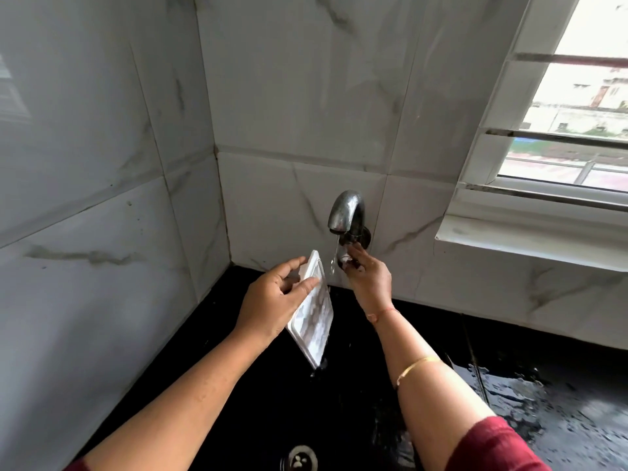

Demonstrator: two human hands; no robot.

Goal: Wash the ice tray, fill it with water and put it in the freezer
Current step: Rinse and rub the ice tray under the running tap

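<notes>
Left hand (272, 302) grips the ice tray (316, 314) at frame centre, long axis tipped steeply downward, just left of the water stream (334, 258), while right hand (368, 280) pinches the tap knob (347, 263) beyond it.

Ice tray (314, 309) left of tap (346, 212) — drain (299, 457) below.

I work from a single head view, worn high and looking forward and down into the black sink (339, 402), facing the tiled wall corner (217, 151) at the far left. It sits close in: both forearms (190, 396) enter from the near edge, the tap (345, 212) is near centre, the drain (300, 458) is cut by the bottom edge, and the window (560, 113) fills the far right.
</notes>
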